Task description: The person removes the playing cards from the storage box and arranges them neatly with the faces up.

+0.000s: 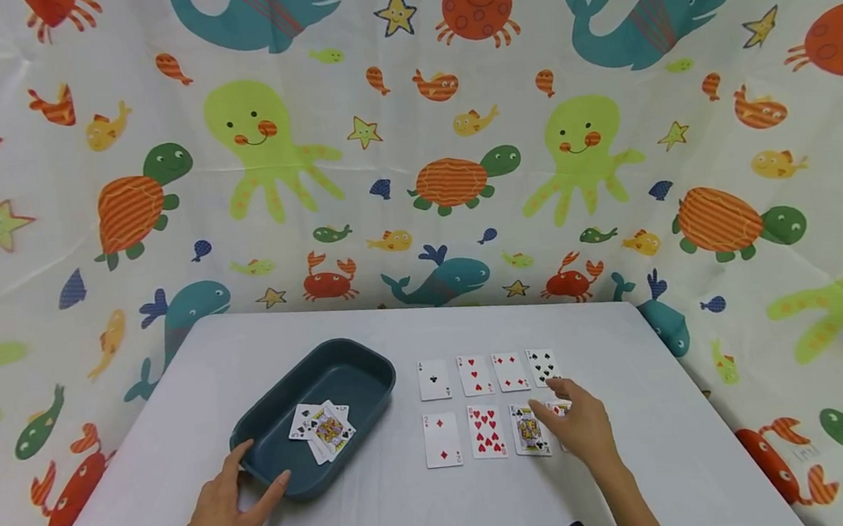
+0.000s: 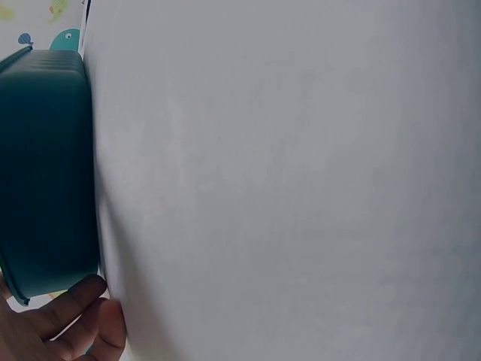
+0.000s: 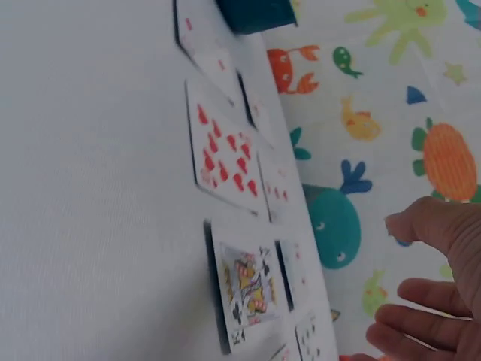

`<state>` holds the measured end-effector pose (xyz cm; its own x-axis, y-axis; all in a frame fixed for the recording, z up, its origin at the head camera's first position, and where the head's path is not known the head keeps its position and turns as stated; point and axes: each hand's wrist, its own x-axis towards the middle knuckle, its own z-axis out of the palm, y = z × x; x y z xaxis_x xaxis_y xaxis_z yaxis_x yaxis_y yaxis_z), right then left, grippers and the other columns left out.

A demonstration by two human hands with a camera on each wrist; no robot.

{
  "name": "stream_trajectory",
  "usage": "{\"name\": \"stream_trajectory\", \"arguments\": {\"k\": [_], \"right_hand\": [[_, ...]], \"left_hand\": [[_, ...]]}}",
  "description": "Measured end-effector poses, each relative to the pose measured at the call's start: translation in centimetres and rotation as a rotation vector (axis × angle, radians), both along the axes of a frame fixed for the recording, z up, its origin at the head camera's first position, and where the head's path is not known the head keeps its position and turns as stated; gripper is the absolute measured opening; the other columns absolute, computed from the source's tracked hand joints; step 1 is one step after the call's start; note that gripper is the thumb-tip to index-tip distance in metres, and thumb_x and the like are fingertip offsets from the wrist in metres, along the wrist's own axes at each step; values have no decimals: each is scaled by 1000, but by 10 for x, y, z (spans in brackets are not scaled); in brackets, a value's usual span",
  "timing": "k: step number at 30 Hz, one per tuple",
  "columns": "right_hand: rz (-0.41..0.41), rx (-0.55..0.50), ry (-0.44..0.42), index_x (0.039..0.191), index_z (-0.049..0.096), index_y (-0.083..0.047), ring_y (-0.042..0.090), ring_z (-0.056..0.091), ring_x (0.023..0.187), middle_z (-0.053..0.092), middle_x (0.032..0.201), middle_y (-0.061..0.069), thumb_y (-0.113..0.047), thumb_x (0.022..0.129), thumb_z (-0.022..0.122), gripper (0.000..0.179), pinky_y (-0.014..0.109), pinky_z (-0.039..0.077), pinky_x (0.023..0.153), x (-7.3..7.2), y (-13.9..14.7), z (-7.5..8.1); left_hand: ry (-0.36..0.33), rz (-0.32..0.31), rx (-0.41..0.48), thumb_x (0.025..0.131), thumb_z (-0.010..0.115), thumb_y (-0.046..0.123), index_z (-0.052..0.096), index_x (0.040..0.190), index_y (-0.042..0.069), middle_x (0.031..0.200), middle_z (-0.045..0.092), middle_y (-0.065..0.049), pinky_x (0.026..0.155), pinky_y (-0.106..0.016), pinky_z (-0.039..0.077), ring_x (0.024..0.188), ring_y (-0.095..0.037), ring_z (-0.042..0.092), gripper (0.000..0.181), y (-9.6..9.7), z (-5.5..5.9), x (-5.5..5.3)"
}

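A: Left hand?

B: On my head feed, the left hand [image 1: 216, 515] grasps the tray [image 1: 348, 368] at its near-left corner, thumb at the near rim. The left wrist view shows bent fingers at its outer wall.

A: Tray position?

B: Left half of the table [image 1: 384, 521], aslant, one end toward the far edge. Inside, a small overlapping pile [image 1: 331, 431], face card on top.

A: Right hand?

B: I log the right hand [image 1: 585, 432] as released: fingers apart, nothing between them, raised over the right end of the near row [image 1: 487, 433].

A: Cards?

B: Two rows of four, face up, right of the tray. The far row [image 1: 475, 375] lies closer to the far edge, ace of clubs [image 1: 434, 381] leftmost. Near row, from the left: two of diamonds [image 1: 442, 442], hearts card, king of clubs [image 1: 530, 435], then a red card [image 1: 558, 407] partly behind the hand; rank unreadable to me.
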<state>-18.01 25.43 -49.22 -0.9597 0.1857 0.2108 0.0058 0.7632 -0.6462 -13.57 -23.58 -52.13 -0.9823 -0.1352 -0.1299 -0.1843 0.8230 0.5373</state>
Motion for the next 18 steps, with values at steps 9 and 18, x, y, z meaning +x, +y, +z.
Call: {"name": "stream_trajectory", "arguments": {"k": [9, 18], "right_hand": [[59, -300, 157, 124, 67, -1, 32, 68, 115, 71, 124, 14, -19, 88, 83, 43, 43, 58, 92, 14, -34, 0], [132, -646, 94, 125, 70, -9, 22, 68, 114, 72, 123, 10, -22, 87, 84, 42, 22, 54, 87, 19, -65, -5]], "left_hand": [[1, 7, -9, 88, 57, 78, 23, 157, 4, 145, 38, -44, 93, -74, 44, 126, -58, 46, 107, 1, 1, 0], [9, 9, -5, 88, 57, 78, 24, 156, 4, 145, 39, -44, 95, -74, 43, 127, -58, 46, 106, 2, 0, 2]]}}
